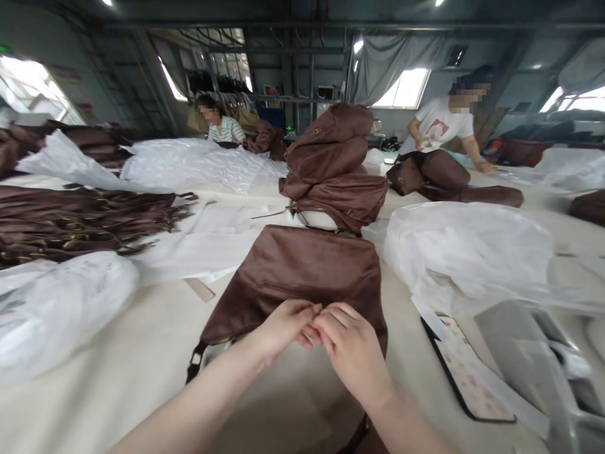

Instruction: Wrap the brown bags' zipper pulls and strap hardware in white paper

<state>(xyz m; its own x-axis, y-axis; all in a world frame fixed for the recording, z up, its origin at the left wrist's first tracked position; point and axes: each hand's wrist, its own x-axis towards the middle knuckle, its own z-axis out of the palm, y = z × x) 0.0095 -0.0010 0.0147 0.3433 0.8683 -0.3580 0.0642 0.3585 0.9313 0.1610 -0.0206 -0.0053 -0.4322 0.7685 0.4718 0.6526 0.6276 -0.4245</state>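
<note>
A dark brown leather handbag [312, 265] lies flat in front of me, its opening towards me and pale stuffing or lining [293, 384] showing below the brown edge. Over that edge my left hand [290, 321] and my right hand [347, 328] meet, fingers curled and fingertips touching. Both are closed; whatever is pinched between them is too small or hidden. A black strap end with a metal ring [195, 360] sticks out at the bag's left corner, beside my left forearm.
More stuffed brown bags [331, 164] are stacked just beyond. Brown straps [80, 221] are heaped at left. Clear plastic bags [467, 252] lie on the right, near a phone [472, 372]. Two people work across the table, one in a striped shirt [227, 130], one in a white T-shirt [437, 123].
</note>
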